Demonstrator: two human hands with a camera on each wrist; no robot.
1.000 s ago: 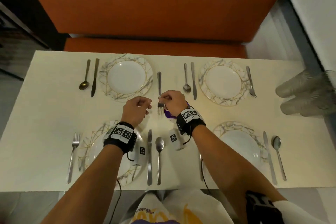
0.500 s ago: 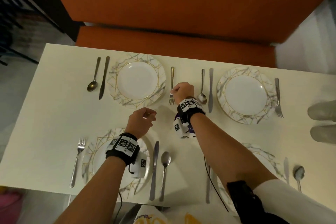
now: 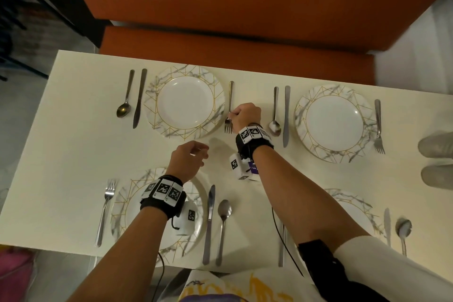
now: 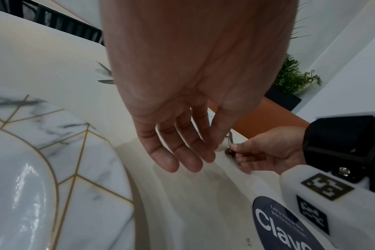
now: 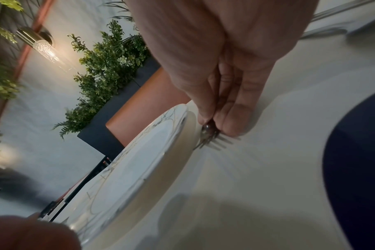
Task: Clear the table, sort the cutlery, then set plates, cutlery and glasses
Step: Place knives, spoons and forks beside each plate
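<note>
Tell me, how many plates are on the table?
4 plates: far left plate, far right plate, near left plate, near right plate. Arms partly cover the near two.

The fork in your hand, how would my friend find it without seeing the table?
Start at the far-left plate, nearest the orange bench. The fork lies just right of its rim. It is the only fork pinched by a hand, the right hand, near the tines.
</note>
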